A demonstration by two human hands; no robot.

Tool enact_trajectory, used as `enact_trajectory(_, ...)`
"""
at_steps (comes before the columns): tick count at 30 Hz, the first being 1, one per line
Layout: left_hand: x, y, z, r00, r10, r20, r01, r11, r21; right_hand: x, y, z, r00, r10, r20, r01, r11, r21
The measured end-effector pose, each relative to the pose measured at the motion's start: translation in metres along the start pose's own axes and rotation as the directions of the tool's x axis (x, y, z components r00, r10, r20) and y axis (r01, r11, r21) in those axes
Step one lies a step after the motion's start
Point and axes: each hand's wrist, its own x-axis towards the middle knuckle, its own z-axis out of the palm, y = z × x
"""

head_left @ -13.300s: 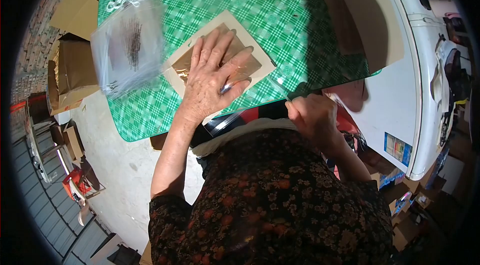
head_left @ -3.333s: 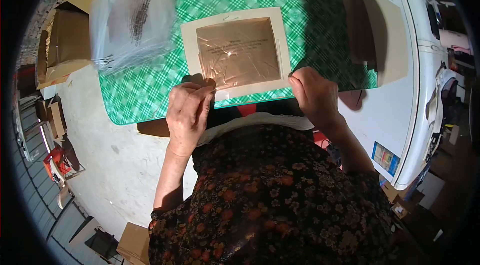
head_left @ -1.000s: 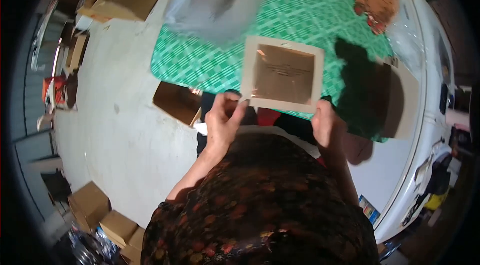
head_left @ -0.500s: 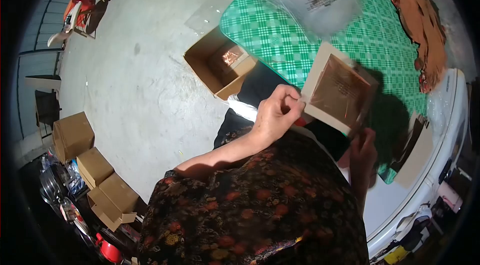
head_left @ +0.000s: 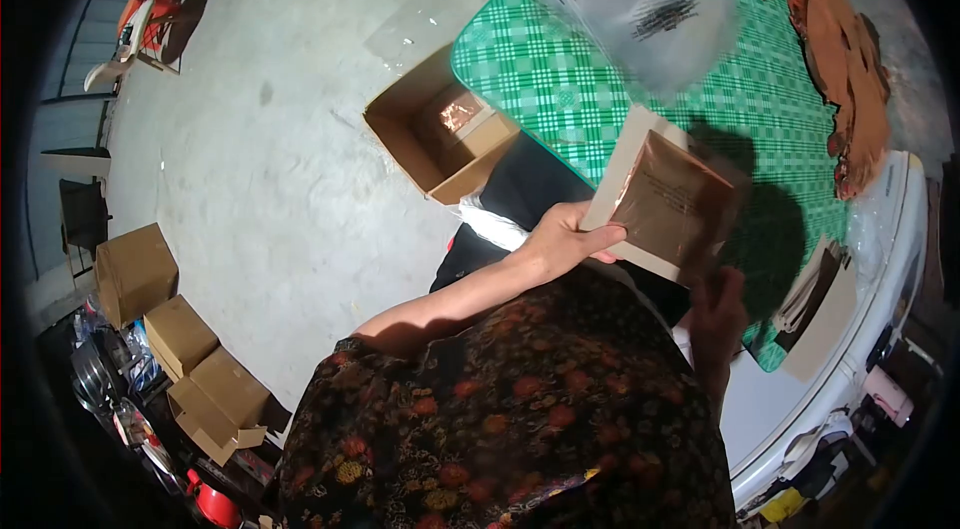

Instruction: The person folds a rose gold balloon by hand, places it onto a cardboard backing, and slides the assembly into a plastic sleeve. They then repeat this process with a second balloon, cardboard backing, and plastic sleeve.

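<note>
A shallow cardboard frame with a plastic-covered, copper-coloured inside (head_left: 672,191) is held tilted over the near edge of the green checked table (head_left: 540,69). My left hand (head_left: 563,241) grips its lower left corner, thumb on top. In shadow at its lower right corner is my right hand (head_left: 718,304); its fingers are dark and blurred, and whether they grip the frame is unclear. Beyond the frame, a clear plastic bag (head_left: 640,14) with dark print lies on the table.
An open cardboard box (head_left: 420,134) stands left of the table, with a copper-coloured piece inside. Brown wrapping material (head_left: 850,79) lies along the right side. Flat cardboard pieces (head_left: 815,304) rest near the right edge. Several boxes (head_left: 140,274) stand at the left.
My left hand has shifted from a pinch at the frame's left edge to a grip with the thumb over its lower left corner. The frame has tilted and moved slightly left.
</note>
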Motion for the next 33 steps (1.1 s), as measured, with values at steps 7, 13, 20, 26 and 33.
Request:
enact_trajectory(7, -0.023, 0.005, -0.013, 0.990, 0.127, 0.052, -0.130, 0.989, 0.063, 0.004, 0.005, 0.004, 0.993, -0.040, 0.112, 0.009, 0.966, 0.260)
enact_trajectory(13, -0.030, 0.033, -0.020, 0.991, 0.116, -0.062, -0.102, 0.976, 0.194, 0.021, -0.016, -0.001, 0.990, -0.091, 0.104, 0.044, 0.921, 0.387)
enact_trajectory(20, -0.021, 0.046, -0.045, 0.933, 0.257, -0.252, -0.252, 0.966, 0.052, 0.066, -0.078, -0.009, 0.966, -0.232, 0.115, 0.144, 0.850, 0.507)
enact_trajectory(26, -0.028, 0.083, -0.045, 0.878, 0.399, -0.264, -0.347, 0.911, 0.221, 0.090, -0.087, 0.015, 0.937, -0.348, 0.009, 0.285, 0.783, 0.553)
enact_trajectory(33, -0.035, 0.093, -0.058, 0.835, 0.433, -0.340, -0.374, 0.899, 0.228, 0.101, -0.103, 0.017, 0.898, -0.436, 0.061, 0.323, 0.746, 0.582)
